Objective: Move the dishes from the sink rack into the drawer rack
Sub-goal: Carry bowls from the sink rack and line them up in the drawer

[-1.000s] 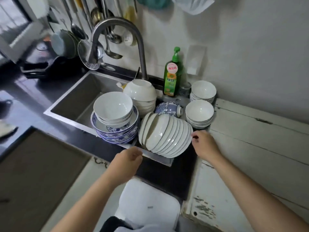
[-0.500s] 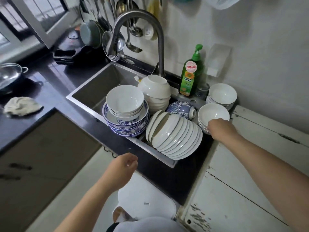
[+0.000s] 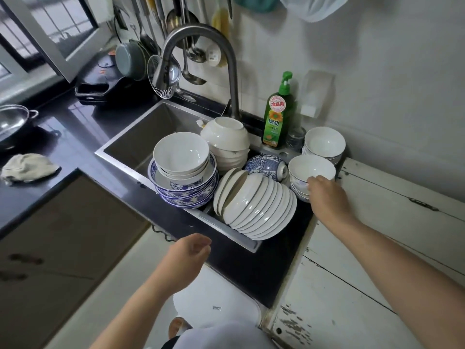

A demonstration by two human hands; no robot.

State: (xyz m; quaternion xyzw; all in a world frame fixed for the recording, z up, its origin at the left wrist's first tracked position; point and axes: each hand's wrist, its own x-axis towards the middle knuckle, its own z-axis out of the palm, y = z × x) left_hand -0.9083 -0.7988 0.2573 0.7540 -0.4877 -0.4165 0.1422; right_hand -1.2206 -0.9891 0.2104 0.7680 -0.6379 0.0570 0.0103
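Note:
Dishes fill the sink rack (image 3: 234,234). A row of white bowls (image 3: 256,205) lies on its side at the front. To the left, white bowls (image 3: 181,152) sit on blue-patterned plates (image 3: 186,193). Upturned white bowls (image 3: 226,139) and a blue patterned bowl (image 3: 264,163) stand behind. Two stacks of small white bowls stand at the right, the near stack (image 3: 310,167) in front of the far stack (image 3: 324,142). My right hand (image 3: 325,195) grips the near stack at the top bowl's rim and side. My left hand (image 3: 187,253) hangs loosely curled in front of the sink and holds nothing.
A tall faucet (image 3: 201,34) arches over the sink (image 3: 141,132). A green dish soap bottle (image 3: 276,117) stands at the back edge. A worn white wooden top (image 3: 377,222) lies to the right. A rag (image 3: 25,167) and a steel wok (image 3: 12,119) are on the dark counter at left.
My right hand moved from the tilted row of bowls up to the near stack of small bowls and took hold of it. My left hand dropped back from the rack's front edge.

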